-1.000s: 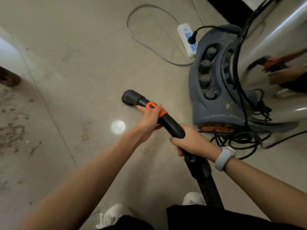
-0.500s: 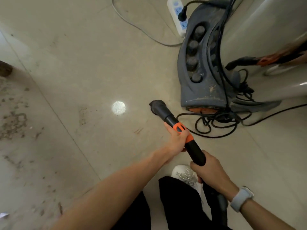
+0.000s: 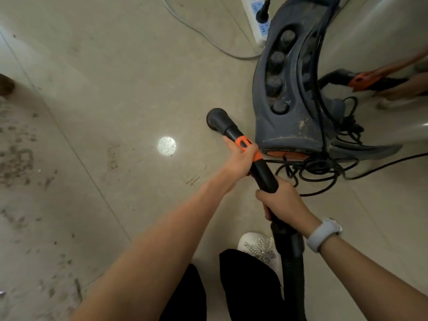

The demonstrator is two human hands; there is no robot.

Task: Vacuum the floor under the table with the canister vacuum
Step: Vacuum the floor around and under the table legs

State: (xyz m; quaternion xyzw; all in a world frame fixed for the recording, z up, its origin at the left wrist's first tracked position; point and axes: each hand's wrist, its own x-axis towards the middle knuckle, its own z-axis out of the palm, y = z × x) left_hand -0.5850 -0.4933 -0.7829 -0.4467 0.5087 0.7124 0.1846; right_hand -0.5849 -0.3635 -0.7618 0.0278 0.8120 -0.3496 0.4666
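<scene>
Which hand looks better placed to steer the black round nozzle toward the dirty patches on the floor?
Probably the left hand: it grips the black wand at its orange collar, nearest the black round nozzle. The right hand holds farther back.

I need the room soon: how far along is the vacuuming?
Done: power strip has a plug in it. In hand: left hand and right hand hold the vacuum wand, nozzle beside the canister. Left: the dirt patches on the floor.
</scene>
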